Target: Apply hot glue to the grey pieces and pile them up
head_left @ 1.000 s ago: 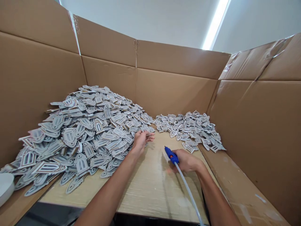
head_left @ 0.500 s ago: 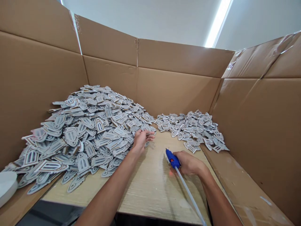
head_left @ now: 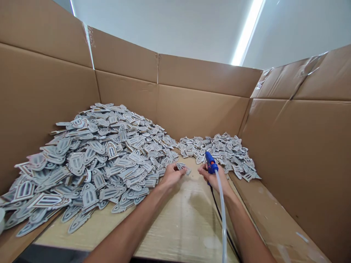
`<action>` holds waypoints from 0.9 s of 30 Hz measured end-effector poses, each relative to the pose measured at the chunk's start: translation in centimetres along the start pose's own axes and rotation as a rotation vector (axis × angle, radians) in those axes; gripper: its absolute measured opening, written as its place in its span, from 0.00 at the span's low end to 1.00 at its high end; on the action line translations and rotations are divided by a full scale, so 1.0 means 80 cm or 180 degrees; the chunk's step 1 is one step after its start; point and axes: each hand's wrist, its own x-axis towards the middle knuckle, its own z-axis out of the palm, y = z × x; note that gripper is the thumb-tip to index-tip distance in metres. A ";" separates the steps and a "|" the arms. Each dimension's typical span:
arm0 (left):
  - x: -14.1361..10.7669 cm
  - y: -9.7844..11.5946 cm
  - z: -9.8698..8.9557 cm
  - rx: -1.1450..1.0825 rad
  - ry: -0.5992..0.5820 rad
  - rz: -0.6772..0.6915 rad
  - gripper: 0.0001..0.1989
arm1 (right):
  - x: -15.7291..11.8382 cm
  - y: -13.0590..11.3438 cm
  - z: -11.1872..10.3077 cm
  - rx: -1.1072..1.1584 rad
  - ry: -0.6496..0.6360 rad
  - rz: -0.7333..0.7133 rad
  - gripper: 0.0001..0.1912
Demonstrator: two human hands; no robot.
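My left hand (head_left: pixel 173 175) pinches a small grey window-shaped piece (head_left: pixel 181 167) by its edge, just above the tabletop. A blue glue gun (head_left: pixel 211 162) is in my right hand (head_left: pixel 216 179), its tip pointing away from me. A long whitish glue stick (head_left: pixel 222 215) runs out of the gun's back toward me, and a black cord (head_left: pixel 218 208) hangs below. The two hands are close but apart. Left of my left hand rises a large pile of similar grey pieces (head_left: pixel 90 157). Beyond my right hand lies a smaller pile (head_left: pixel 225 149).
Cardboard walls (head_left: pixel 203 106) stand around the back and both sides. The pale wooden tabletop (head_left: pixel 170 226) lies under my arms, with a cardboard strip (head_left: pixel 271 208) along its right. Part of a white round object (head_left: pixel 1 220) shows at the left edge.
My left hand has come away from the large pile with a grey piece in it. My right hand has raised the glue gun and turned it more upright. The view has shifted slightly.
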 end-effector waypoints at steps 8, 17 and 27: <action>0.008 -0.018 0.007 -0.0374 -0.0366 0.0165 0.20 | -0.001 0.012 0.020 -0.0127 0.0444 -0.0277 0.20; 0.004 -0.019 0.013 -0.0360 -0.0505 0.0394 0.14 | -0.006 0.009 0.027 -0.0265 0.0506 -0.0326 0.19; 0.004 -0.026 0.017 -0.0501 -0.0306 0.0470 0.19 | -0.003 0.013 0.027 -0.0595 0.0523 -0.0335 0.26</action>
